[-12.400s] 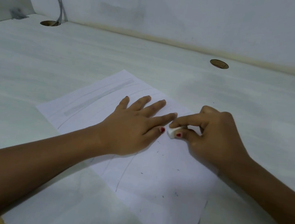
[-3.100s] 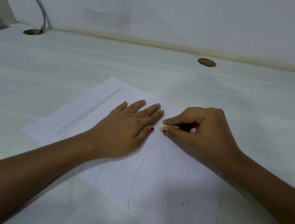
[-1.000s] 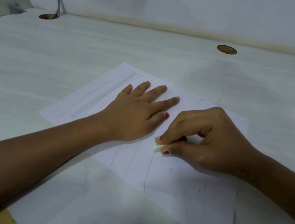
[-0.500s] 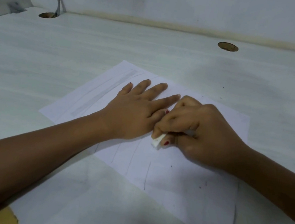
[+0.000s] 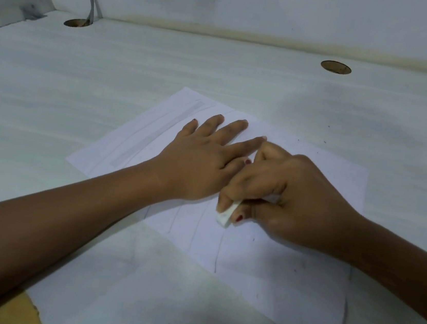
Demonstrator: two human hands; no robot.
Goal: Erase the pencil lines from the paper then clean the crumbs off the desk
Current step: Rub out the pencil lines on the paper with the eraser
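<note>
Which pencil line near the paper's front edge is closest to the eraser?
The rightmost line, also the darkest, starting just below the eraser held by the right hand; the fainter lines sit further left, below the left hand.

Most of the small white block eraser (image 5: 224,217) is buried in the grip of the right hand (image 5: 291,198); only its lower end and a sliver between the fingers show. The flat left hand (image 5: 201,165) covers the upper stretches of the thin grey pencil lines (image 5: 219,251) on the white paper sheet (image 5: 285,291), whose near corner is cut off by the bottom edge. Tiny dark specks (image 5: 253,239) on the sheet are too small to identify. A tan patch (image 5: 24,311) at the near-left edge of the pale bench (image 5: 81,91) is cropped.
</note>
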